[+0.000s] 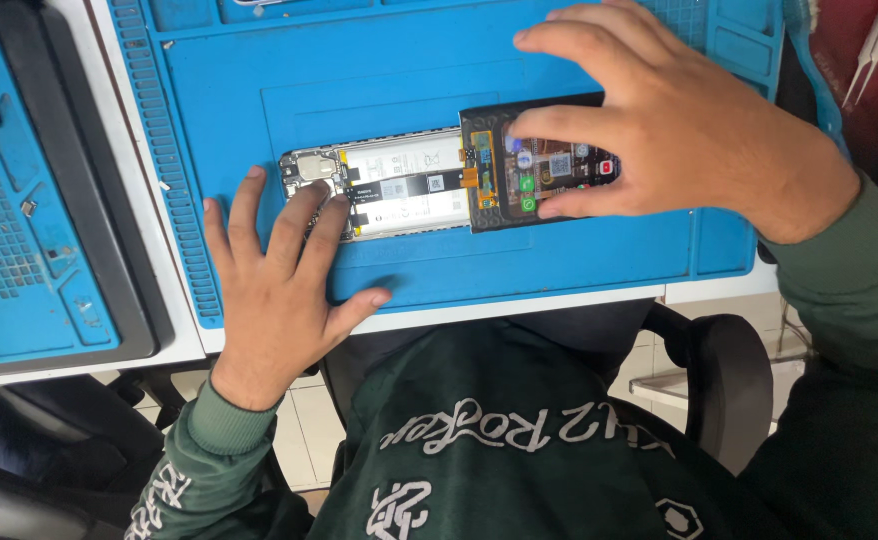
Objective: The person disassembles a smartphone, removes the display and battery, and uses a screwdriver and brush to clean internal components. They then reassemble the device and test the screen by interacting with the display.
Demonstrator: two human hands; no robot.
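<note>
On the blue repair mat (259, 90), near its front edge, an opened smartphone (389, 185) lies flat with its battery and ribbon cable exposed. Left hand (274, 290) rests spread, fingertips pressing the phone's camera end, gripping nothing. Right hand (659, 120) is spread, fingertips touching the lit detached screen (499, 185), not clasping it.

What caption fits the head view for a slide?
Left hand steadies an opened smartphone on a blue repair mat; right hand touches its lit screen.
</note>
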